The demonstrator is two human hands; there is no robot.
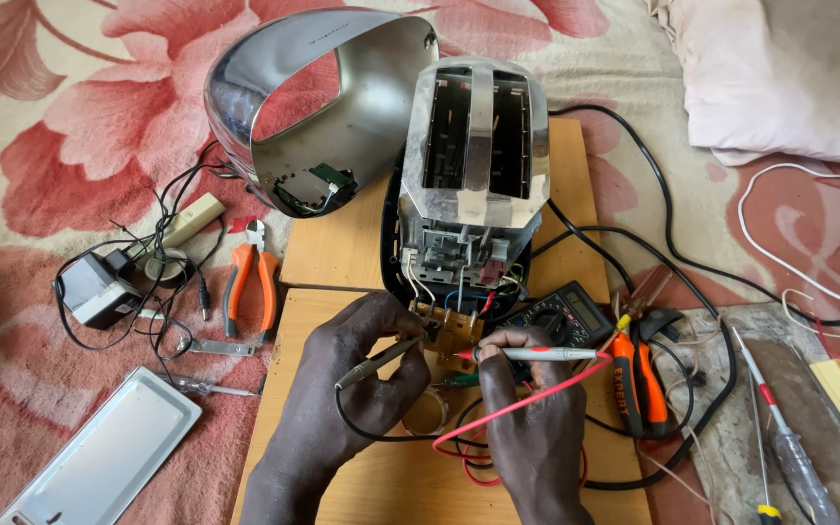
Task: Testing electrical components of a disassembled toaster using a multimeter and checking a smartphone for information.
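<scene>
black probe (378, 361), red probe (537, 354), both slanted

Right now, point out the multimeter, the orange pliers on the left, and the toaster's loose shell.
multimeter (568, 313), head view, on its dark body by the screen.
orange pliers (250, 277), head view, on the handles.
toaster shell (381, 92), head view, on its shiny inner wall.

You get bright, even daylight, soft shadows under your hands, glare on the chrome toaster shell (318, 107), sharp centre, slight wide-angle bending at the edges.
</scene>
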